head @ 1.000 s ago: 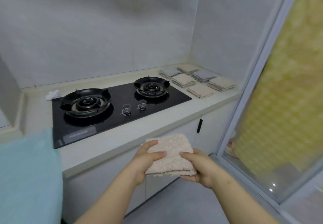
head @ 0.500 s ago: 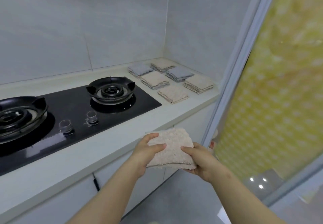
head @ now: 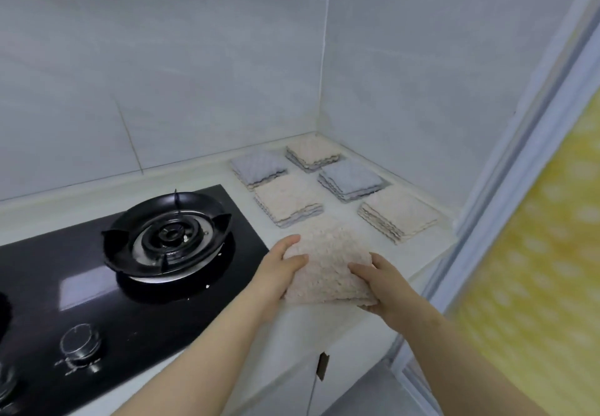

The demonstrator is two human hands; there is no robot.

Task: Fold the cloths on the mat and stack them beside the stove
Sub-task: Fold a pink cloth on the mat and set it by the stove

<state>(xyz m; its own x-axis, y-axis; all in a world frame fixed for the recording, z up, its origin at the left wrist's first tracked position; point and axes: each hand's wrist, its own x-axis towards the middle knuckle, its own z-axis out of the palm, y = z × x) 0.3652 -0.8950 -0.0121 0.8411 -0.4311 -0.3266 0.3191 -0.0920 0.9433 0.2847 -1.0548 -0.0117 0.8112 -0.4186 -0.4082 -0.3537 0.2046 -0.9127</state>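
A folded beige cloth (head: 328,264) is held over the counter just right of the black stove (head: 107,279). My left hand (head: 281,272) grips its left edge and my right hand (head: 381,281) grips its right edge, thumbs on top. The cloth covers the spot where a beige stack lay, so I cannot tell whether it touches anything beneath. Behind it sit several folded stacks: a beige-topped one (head: 287,201), a grey-topped one (head: 258,167), a beige one (head: 313,152) in the corner, a grey one (head: 352,180) and a beige one (head: 399,216) at the right.
The white counter (head: 324,321) ends at a front edge close to my wrists. A burner (head: 167,235) and a knob (head: 81,346) sit on the stove. Tiled walls meet behind the stacks. A sliding door frame (head: 506,188) with yellow patterned glass stands at the right.
Both hands have carried the folded beige cloth forward from in front of the cabinet to over the counter beside the stove. My view has turned right and moved closer.
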